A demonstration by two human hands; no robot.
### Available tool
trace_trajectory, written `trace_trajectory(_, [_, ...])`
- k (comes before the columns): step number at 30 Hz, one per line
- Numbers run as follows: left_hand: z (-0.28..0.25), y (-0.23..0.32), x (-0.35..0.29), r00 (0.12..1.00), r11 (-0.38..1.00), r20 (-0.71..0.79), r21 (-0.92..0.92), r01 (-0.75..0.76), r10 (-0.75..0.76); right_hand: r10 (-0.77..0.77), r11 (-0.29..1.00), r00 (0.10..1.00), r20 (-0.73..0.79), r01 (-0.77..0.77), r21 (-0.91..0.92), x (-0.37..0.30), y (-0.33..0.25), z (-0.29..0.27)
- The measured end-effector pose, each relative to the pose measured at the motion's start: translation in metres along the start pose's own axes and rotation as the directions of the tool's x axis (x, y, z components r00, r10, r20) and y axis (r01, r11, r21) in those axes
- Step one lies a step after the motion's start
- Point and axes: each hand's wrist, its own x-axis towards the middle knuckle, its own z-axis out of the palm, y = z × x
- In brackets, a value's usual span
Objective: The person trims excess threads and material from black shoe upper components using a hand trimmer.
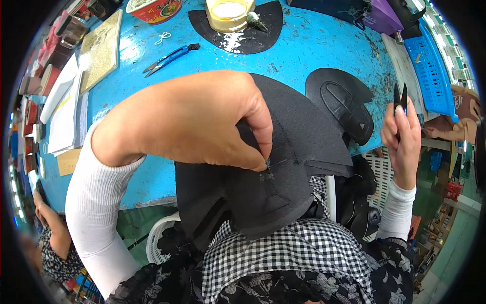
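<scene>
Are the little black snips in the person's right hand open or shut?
Open, slightly: the snips held in the right hand show a narrow gap between their two blade tips.

A blue worktop spreads across the upper part of the view. At 12 o'clock stands a cream tub with pale contents. Toward 11 o'clock are a red printed bowl, a small loop of white string and blue-handled snips. A speckled yellowish board lies at 10, with white papers between 9 and 10. A purple box sits between 1 and 2, a blue slotted basket at 2, and a white slotted crate at 3.
</scene>
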Motion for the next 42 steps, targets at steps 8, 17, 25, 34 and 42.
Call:
trace_trajectory(8, [-0.003,-0.002,0.013,0.987,1.0,0.156,-0.024,-0.018,0.022,-0.217,0.939,0.771,0.599,0.333,-0.088,-0.006,-0.026,0.057])
trace_trajectory(17, [0.003,-0.006,0.016,0.993,0.998,0.103,-0.019,-0.052,0.054,-0.161,0.826,0.672,0.723,0.492,-0.274,0.007,-0.029,0.073])
trace_trajectory(25, [0.018,-0.019,0.017,0.972,0.966,-0.058,0.133,-0.22,0.229,-0.152,0.5,0.44,0.885,0.807,-0.315,0.016,-0.024,0.079])
trace_trajectory(34, [0.001,-0.013,0.005,0.984,0.958,-0.169,0.287,0.001,0.049,-0.206,0.589,0.436,0.876,0.77,-0.245,0.035,-0.018,0.078])
trace_trajectory(42, [-0.005,-0.008,0.009,0.99,0.969,-0.106,0.22,0.112,-0.09,-0.269,0.251,0.398,0.877,0.908,-0.335,0.039,-0.022,0.092])
